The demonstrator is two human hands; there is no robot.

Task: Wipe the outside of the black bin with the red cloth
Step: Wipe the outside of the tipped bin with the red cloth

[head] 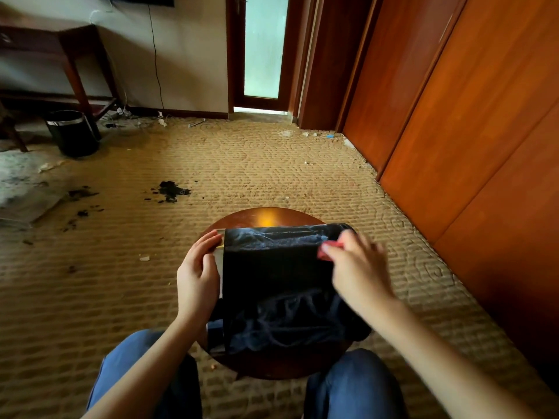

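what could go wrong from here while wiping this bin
1. The bin lies on its side on a small round stool, and only the left hand at its rim steadies it. A hard wipe might roll it off.
2. Little of the cloth shows past the right hand, so bare fingers may smear the pale streaks instead of lifting them.

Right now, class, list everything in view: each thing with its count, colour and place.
bin: one, black, sideways on table
cloth: one, red, at bin's right end
table: one, brown, round, centre
second bin: one, black, upright by desk
desk: one, dark wood, far left
carpet: one, tan, floor
stains: several, black, carpet left
door: one, frosted glass, far wall
panels: several, orange wood, right
legs: two, blue jeans, bottom
left hand: one, holds bin's rim
right hand: one, blurred, pinches cloth
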